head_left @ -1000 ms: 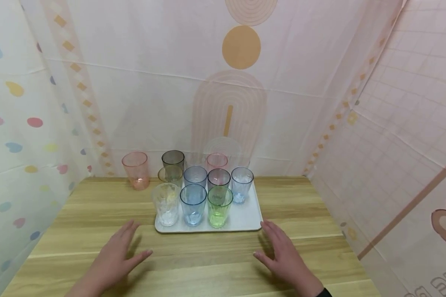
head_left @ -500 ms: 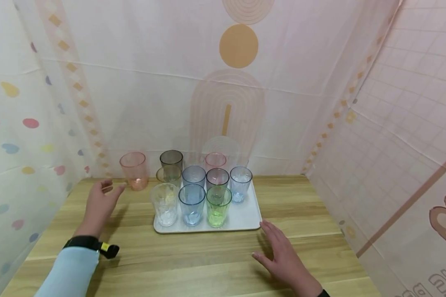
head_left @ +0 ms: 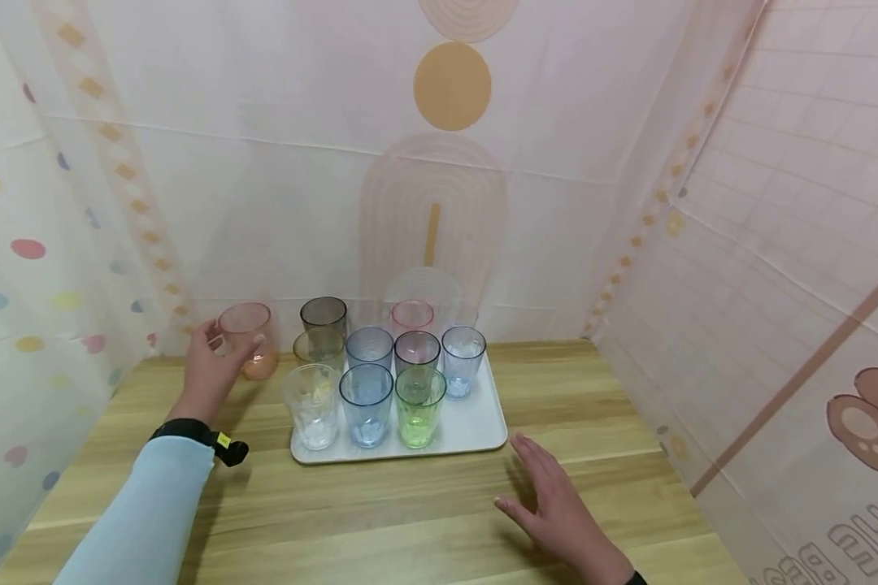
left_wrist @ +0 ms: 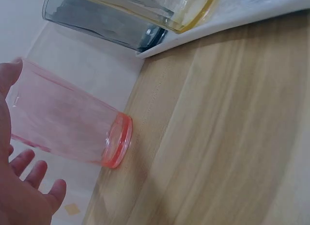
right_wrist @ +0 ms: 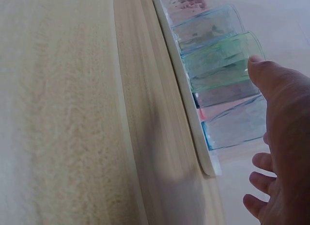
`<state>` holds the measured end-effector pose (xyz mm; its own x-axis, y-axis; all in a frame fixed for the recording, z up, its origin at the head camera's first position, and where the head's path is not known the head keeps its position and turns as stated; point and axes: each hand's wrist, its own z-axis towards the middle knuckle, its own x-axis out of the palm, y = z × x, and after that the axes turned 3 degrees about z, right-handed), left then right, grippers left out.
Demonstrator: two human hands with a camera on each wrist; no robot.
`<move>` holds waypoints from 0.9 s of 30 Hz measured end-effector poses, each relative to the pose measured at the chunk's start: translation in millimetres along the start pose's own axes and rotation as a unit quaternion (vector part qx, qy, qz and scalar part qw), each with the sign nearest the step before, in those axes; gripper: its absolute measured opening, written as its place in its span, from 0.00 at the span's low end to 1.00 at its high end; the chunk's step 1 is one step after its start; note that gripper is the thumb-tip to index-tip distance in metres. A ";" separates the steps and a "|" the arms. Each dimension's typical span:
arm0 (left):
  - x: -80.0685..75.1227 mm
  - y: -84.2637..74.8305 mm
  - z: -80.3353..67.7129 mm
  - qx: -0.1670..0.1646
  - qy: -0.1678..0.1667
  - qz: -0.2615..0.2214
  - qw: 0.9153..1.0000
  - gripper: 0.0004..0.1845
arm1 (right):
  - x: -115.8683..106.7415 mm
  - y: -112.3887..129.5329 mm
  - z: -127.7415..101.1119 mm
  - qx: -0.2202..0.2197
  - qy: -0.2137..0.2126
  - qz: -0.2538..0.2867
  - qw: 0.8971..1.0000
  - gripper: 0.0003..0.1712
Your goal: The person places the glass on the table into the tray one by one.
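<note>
A salmon-pink glass point(head_left: 245, 329) stands upright on the table, left of the tray. My left hand point(head_left: 212, 366) is at its side, thumb across the near face and fingers on the far left. In the left wrist view the thumb point(left_wrist: 10, 74) overlaps the pink glass point(left_wrist: 68, 116) near the rim, while the fingers point(left_wrist: 36, 174) are spread below it, not closed round it. My right hand point(head_left: 556, 504) holds nothing; its fingers are extended near the front right corner of the white tray point(head_left: 475, 431).
Several tinted glasses stand upright on the tray. A clear glass point(head_left: 315, 410), a blue glass point(head_left: 367, 406) and a green glass point(head_left: 419, 410) form the front row. Behind are an amber glass point(head_left: 315, 349) and a dark grey glass point(head_left: 323, 313). A printed curtain point(head_left: 300, 203) hangs behind the table.
My left hand has moved from in front of the tray, leftward and away from me, to the pink glass. The right hand stays by the tray corner. The view has shifted slightly.
</note>
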<state>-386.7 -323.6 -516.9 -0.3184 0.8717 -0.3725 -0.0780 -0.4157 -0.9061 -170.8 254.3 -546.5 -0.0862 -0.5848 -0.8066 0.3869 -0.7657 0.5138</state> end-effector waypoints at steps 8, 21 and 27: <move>-3.1 2.6 8.1 -0.007 -0.014 0.011 1.000 0.55 | -0.3 0.6 -0.1 -0.007 -0.004 0.001 1.000 0.55; -17.7 1.9 -19.4 -0.008 0.001 0.050 0.999 0.55 | -4.7 1.2 -0.7 0.017 0.011 0.017 1.000 0.56; -32.9 -9.3 -59.3 -0.004 0.024 0.097 0.995 0.55 | -6.1 0.0 -1.2 0.023 0.005 0.025 0.999 0.57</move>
<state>-319.5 -333.0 -508.1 -0.2807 0.7870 -0.5493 -0.0113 -0.5750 -0.8181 -169.1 258.2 -541.9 -0.0576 -0.6206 -0.7820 0.3481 -0.7466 0.5669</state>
